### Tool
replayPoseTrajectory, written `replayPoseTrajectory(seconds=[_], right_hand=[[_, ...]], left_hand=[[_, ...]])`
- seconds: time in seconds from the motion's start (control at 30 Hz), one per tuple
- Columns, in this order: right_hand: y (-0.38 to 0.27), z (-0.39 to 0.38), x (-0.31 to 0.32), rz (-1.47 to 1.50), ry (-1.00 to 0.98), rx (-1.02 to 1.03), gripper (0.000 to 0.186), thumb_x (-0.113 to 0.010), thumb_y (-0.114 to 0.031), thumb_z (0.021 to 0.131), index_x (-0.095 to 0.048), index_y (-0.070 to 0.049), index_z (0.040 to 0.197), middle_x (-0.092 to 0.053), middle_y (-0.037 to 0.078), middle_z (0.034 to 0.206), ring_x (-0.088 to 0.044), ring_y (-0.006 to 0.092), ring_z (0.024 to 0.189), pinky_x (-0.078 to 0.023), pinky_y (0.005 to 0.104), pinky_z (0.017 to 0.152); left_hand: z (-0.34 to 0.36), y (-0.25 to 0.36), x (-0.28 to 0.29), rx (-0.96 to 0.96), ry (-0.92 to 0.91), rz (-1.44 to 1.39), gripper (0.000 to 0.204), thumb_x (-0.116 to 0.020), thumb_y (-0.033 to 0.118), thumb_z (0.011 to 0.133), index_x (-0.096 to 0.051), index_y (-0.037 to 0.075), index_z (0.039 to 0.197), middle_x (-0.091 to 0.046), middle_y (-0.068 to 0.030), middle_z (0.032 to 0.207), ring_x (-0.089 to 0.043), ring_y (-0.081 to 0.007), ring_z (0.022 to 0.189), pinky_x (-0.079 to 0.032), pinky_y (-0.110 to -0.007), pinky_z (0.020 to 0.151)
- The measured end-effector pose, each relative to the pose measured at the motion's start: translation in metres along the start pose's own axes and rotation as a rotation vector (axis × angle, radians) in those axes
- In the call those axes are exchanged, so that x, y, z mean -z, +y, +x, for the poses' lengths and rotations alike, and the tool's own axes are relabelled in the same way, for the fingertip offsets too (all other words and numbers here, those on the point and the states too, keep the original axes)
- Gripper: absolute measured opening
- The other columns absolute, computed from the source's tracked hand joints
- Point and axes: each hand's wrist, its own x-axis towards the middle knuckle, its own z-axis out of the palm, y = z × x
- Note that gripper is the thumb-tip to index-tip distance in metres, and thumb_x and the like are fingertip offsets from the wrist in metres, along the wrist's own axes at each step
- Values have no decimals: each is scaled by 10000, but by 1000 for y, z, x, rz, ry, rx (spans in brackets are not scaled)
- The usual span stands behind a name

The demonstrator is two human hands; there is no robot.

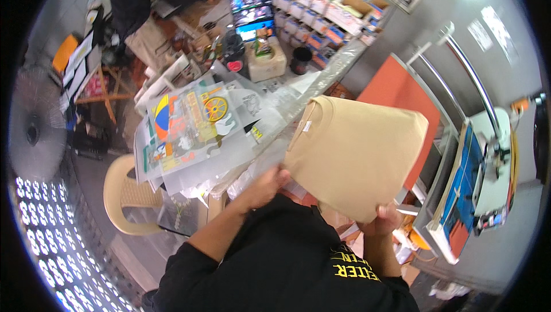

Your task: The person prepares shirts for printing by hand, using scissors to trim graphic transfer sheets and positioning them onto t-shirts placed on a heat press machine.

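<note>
A beige T-shirt [361,151] is spread out in front of me, its collar and a small white label at the upper left. My left hand [271,187] is closed on the shirt's lower left edge. At the near right corner, the fingers of my right hand [385,220] pinch the cloth, thumb on top. Behind the shirt, partly covered by it, lies a flat orange-red board [396,85]. Whether the shirt touches the board I cannot tell.
On the left, printed transparent sheets [201,119] are stacked on a table. A beige plastic chair [123,194] and a fan [34,134] stand further left. A machine with metal bars [473,76] is at right. Beyond are a screen [252,10], small boxes [313,10] and another person [132,2].
</note>
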Motion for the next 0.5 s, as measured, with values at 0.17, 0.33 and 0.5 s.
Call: replayPoseTrajectory(seconds=[0.17,0.33,0.5], right_hand=[[4,-121,63,-463,244,86,397,-726,-61,775,-651,14,1157,-693,135,1088,-677,258,947,-544,380,811],[-22,-189,68,-1618,639,-228,192,-690,-103,860,-699,8,1016,-706,162,957,-692,240,865,-530,333,744],[-64,-208,28,-1863,634,456,459,-726,-126,793,-612,-60,1232,-584,162,1307,-490,348,1276,-347,475,1077]], left_hand=[[31,32,-95,-157,-39,-770,415,-595,278,998,-562,41,1337,-625,-118,1288,-607,-250,1167,-491,-406,997],[26,93,-131,-571,-384,76,293,-619,94,947,-631,18,1230,-683,-96,1142,-650,-198,1018,-507,-328,890],[19,63,-223,-671,-855,687,153,-669,73,857,-665,-12,984,-666,-161,885,-652,-336,835,-513,-348,764]])
